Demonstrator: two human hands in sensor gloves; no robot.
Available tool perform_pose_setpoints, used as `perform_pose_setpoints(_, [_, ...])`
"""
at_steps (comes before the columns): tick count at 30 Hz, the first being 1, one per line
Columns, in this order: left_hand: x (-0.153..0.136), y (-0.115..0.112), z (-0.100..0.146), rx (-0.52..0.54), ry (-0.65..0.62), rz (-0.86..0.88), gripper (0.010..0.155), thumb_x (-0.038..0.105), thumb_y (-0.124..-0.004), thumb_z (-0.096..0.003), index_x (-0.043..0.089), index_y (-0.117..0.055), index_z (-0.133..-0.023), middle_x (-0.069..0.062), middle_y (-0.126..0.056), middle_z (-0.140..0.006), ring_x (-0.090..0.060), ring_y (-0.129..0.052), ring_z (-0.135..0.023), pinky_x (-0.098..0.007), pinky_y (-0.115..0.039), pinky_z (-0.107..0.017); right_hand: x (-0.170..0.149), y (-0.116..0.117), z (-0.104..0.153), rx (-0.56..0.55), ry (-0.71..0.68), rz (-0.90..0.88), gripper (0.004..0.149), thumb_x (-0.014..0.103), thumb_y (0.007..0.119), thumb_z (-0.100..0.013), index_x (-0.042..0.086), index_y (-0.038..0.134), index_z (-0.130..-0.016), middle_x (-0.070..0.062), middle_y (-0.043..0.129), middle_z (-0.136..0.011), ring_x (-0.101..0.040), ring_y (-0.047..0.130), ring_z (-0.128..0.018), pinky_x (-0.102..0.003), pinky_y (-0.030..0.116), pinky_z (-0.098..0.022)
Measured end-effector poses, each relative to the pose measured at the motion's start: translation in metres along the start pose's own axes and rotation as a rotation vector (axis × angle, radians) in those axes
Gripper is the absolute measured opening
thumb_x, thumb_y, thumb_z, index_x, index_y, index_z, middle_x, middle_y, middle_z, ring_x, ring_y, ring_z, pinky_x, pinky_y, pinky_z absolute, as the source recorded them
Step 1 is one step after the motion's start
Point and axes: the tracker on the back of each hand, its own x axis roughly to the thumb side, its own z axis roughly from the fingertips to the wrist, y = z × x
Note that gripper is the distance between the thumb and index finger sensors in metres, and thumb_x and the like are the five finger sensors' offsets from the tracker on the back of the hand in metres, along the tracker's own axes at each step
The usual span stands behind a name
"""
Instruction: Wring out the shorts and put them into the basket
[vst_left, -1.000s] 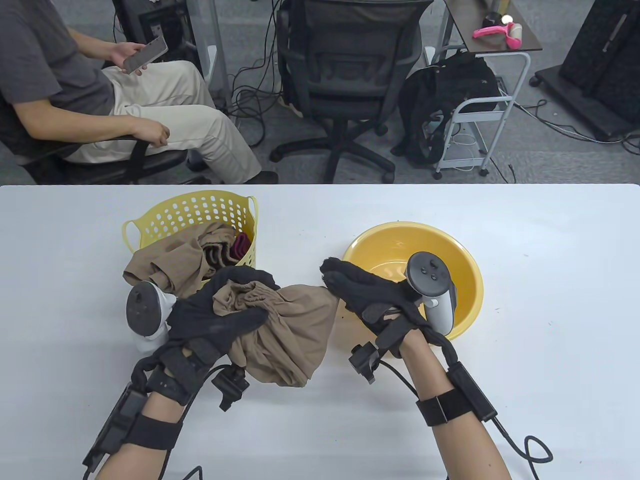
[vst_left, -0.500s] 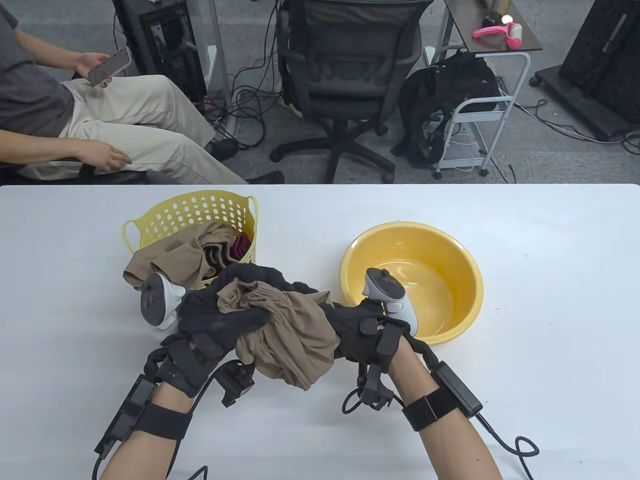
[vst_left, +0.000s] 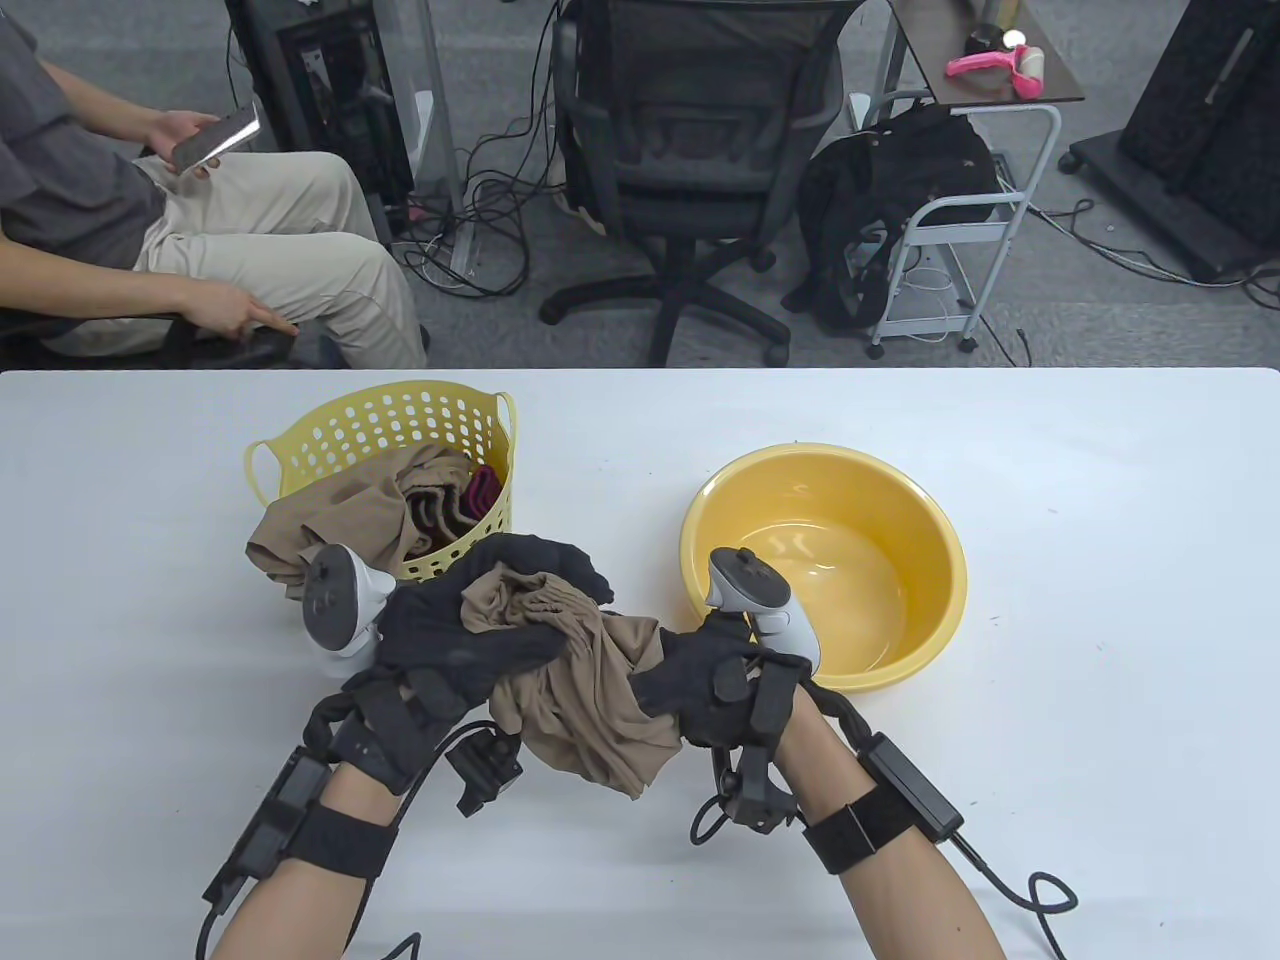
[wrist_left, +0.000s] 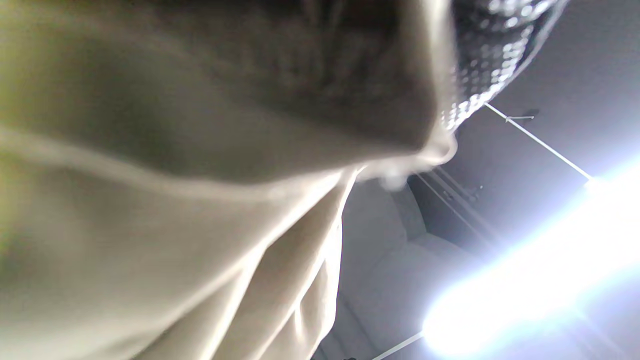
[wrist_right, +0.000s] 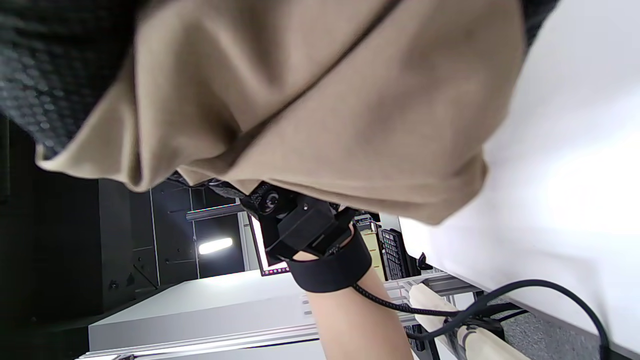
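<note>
Bunched tan shorts (vst_left: 585, 690) hang between both gloved hands just above the table, in front of the yellow basket (vst_left: 400, 425). My left hand (vst_left: 490, 625) grips their waistband end, fingers curled over the top. My right hand (vst_left: 690, 685) is closed round the other end, beside the yellow bowl (vst_left: 925, 610). The wrist views are filled by the tan shorts (wrist_left: 175, 210) (wrist_right: 325, 100) close up; a glove finger (wrist_right: 45, 65) shows at the top left of the right wrist view.
The basket holds another tan garment (vst_left: 340, 520) spilling over its front rim and a dark red cloth (vst_left: 482, 492). A seated person (vst_left: 150, 240) with a phone is beyond the table's far edge, near an office chair (vst_left: 690, 150).
My right hand came left from the bowl side and closed on the shorts. Both hands bunched the cloth tighter and shifted a little right. The seated person moved left.
</note>
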Motion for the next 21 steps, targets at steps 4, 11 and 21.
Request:
perform_pose_setpoints(4, [-0.001,-0.002,0.0,-0.011,0.002,-0.013,0.061,0.038,-0.1,-0.0478,0.027,-0.065,-0.097,-0.009,-0.082,-0.1,-0.038,-0.096,-0.088,-0.065,-0.074,-0.064,0.0,0.001,0.001,-0.007,0.002,0.005,0.114,0.064,0.098,-0.041,0.001,0.032,-0.11,-0.028,0.057,-0.104,-0.047,0.088,-0.074,-0.04,0.085,-0.049])
perform_pose_setpoints(11, [-0.003,-0.004,0.0,-0.023,0.011,-0.039,0.061,0.038,-0.1,-0.048,0.027,-0.065,-0.097,-0.009,-0.082,-0.101,-0.038,-0.095,-0.089,-0.066,-0.073,-0.064,0.004,0.0,0.005,-0.022,-0.013,0.046,0.108,0.054,0.102,-0.04,0.001,0.037,-0.107,-0.022,0.065,-0.098,-0.036,0.093,-0.066,-0.032,0.086,-0.045])
perform_pose_setpoints(21, [-0.011,-0.005,0.003,0.025,0.053,-0.081,0.06,0.038,-0.1,-0.048,0.028,-0.066,-0.096,-0.008,-0.082,-0.1,-0.038,-0.094,-0.089,-0.068,-0.072,-0.064,0.015,0.0,0.012,-0.163,-0.03,0.19,0.094,0.04,0.105,-0.039,0.002,0.046,-0.102,-0.014,0.075,-0.088,-0.026,0.095,-0.055,-0.027,0.084,-0.037])
